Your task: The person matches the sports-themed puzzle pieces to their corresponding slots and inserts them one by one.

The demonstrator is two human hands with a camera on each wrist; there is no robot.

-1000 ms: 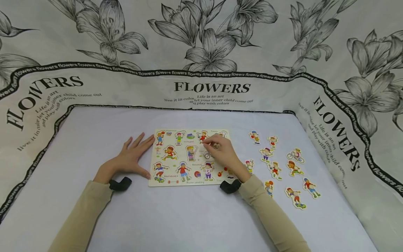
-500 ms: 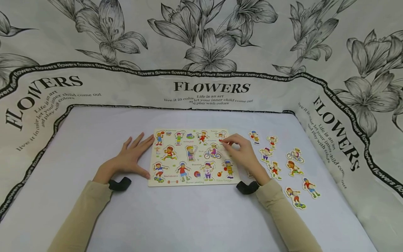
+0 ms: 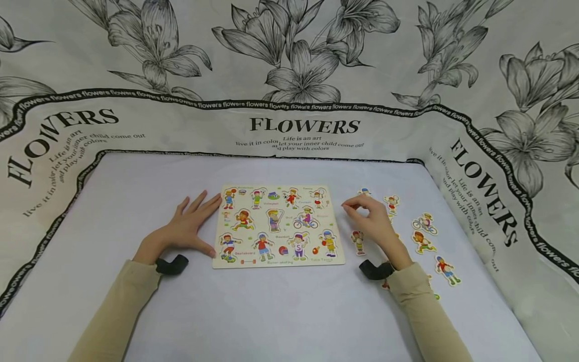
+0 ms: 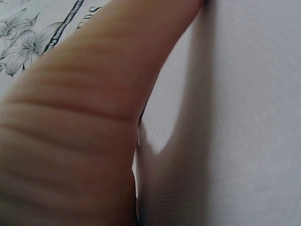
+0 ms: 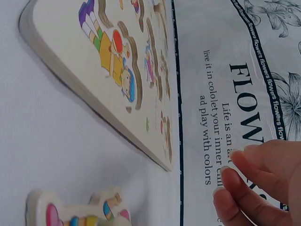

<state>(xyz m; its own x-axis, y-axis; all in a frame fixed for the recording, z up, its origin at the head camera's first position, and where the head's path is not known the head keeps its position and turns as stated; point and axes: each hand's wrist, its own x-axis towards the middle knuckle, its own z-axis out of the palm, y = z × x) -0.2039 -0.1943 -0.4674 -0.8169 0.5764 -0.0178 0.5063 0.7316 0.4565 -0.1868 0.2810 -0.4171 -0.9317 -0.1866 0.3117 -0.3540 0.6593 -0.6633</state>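
A flat wooden puzzle board printed with children playing sports lies mid-table. My left hand has its fingers spread at the board's left edge, fingertips and thumb right at the rim; in the left wrist view, mostly the wrist and the cloth show. To the board's right, my right hand hovers with loosely bent fingers and nothing visible between them. Close under it lies a child-shaped piece, also partly seen in the right wrist view. The same view shows bent fingers of the right hand with nothing in them.
Several cut-out pieces lie farther right: a cyclist, a runner, a roller skater and a tennis player. Others are partly hidden by the right arm. Flower-printed sheeting rises around the table.
My right hand has moved from over the upper right of the board to the right, off it and above the loose pieces. The left hand and board have stayed put.
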